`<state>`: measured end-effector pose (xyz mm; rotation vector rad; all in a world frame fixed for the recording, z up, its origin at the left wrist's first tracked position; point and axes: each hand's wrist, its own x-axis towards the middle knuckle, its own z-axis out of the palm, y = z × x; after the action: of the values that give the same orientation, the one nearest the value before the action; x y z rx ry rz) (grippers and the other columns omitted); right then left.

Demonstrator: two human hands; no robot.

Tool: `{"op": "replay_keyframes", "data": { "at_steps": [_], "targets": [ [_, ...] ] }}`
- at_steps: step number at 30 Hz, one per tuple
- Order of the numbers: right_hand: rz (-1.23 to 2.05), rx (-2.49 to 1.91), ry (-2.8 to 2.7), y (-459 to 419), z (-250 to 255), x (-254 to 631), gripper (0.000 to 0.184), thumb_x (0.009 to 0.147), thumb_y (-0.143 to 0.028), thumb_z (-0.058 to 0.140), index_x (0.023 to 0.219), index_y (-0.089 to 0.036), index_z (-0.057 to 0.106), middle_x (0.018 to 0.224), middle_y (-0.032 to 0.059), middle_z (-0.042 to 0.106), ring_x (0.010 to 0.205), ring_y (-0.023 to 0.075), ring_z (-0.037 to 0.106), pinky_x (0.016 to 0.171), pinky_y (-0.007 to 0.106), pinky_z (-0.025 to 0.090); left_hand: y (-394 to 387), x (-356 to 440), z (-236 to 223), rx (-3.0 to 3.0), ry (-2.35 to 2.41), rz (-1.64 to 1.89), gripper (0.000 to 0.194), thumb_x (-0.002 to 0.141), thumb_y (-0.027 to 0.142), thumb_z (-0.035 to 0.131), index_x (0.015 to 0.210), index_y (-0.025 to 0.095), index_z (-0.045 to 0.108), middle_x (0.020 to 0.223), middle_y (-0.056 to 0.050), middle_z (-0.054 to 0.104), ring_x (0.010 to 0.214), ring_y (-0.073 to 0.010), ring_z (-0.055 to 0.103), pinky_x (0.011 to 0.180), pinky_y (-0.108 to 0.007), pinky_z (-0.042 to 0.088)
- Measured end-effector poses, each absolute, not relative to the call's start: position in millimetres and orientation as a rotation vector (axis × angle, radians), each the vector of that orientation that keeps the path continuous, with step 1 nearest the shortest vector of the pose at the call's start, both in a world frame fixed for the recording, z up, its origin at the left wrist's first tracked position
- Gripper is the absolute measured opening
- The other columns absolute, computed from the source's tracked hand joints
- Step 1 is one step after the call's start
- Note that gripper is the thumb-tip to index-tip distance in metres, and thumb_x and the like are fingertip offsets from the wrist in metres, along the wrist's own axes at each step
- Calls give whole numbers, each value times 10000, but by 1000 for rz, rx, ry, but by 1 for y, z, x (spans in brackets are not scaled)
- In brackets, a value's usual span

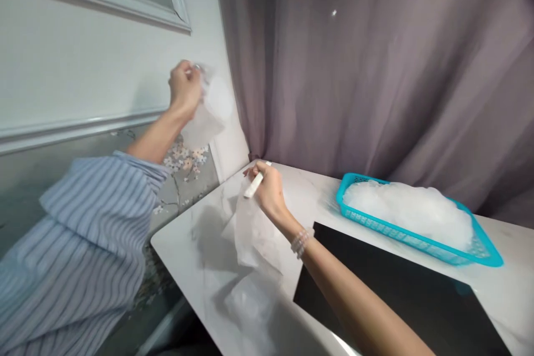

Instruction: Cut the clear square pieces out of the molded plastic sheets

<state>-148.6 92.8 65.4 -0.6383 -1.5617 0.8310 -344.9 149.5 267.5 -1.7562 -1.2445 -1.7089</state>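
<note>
My left hand (184, 87) is raised in front of the white wall, fingers closed on a thin clear plastic bag (211, 111) that hangs blurred below it. My right hand (269, 188) is lower, over the far left corner of the white marble table (187, 250). It is closed on a small white stick-shaped thing (254, 184) and on the top of another clear plastic bag (252, 228) that drapes down onto the table. A bead bracelet (301, 242) sits on the right wrist. My left sleeve is blue with white stripes.
A turquoise plastic basket (479, 253) heaped with clear plastic bags (411, 210) stands at the back right of the table. A black mat (417, 295) lies in front of it. More crumpled clear plastic (250, 300) lies near the table's front edge. A grey curtain (375, 55) hangs behind.
</note>
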Motion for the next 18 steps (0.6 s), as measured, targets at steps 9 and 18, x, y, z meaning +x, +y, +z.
{"op": "replay_keyframes", "data": {
  "at_steps": [9,18],
  "targets": [
    [1042,-740,-1376,113,51,-104,154,718,-210,504,749,-242,356,990,78,674,1006,241,633,847,387,480,96,-249,250,-1858,-1358,-986,175,939,229,462,863,187,613,643,9,532,641,-149,545,735,-288,418],
    [983,-917,-1340,4,73,-45,562,651,-500,790,872,-259,333,1375,175,516,1280,346,511,938,474,485,51,-140,227,-1949,-1437,-550,222,936,162,438,944,114,655,705,-81,620,703,-238,665,653,-310,476]
  ]
}}
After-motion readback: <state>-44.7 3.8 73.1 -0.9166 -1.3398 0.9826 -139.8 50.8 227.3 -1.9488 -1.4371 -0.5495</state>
